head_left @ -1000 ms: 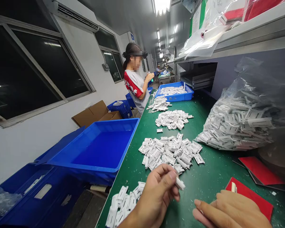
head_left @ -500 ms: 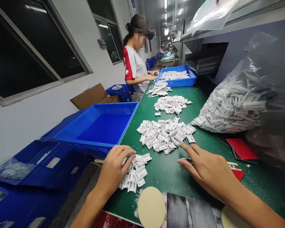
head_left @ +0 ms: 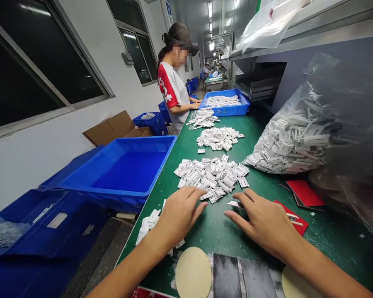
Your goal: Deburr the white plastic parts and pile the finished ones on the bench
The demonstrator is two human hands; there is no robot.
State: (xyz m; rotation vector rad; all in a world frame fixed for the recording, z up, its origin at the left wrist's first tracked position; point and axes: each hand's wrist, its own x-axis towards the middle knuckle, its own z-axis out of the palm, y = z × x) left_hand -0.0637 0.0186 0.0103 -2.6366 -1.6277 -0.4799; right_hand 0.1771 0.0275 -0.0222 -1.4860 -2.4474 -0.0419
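Observation:
My left hand [head_left: 180, 213] hovers over the green table at the near edge of a pile of small white slotted plastic parts [head_left: 209, 174]; thumb and fingers are apart with nothing between them. Partly hidden behind my left forearm is a smaller group of the same parts [head_left: 149, 223]. To the right, my right hand [head_left: 261, 215] has its thumb and index finger apart. A thin, pale, pointed piece [head_left: 234, 203] sticks out from under its fingers, like a blade tip; the rest is hidden by the hand.
Beyond lie another white-part pile [head_left: 220, 137] and a blue tray [head_left: 231, 110], where a co-worker [head_left: 177, 78] stands. A clear bag of parts [head_left: 292, 140] sits right. A blue bin [head_left: 118, 165] stands left. A round cream disc [head_left: 193, 273] and dark strips [head_left: 226, 275] are in front.
My left hand has moved right, from the small group of parts to the big pile's near edge. My right hand has drawn back slightly from the pile. The view has shifted a little.

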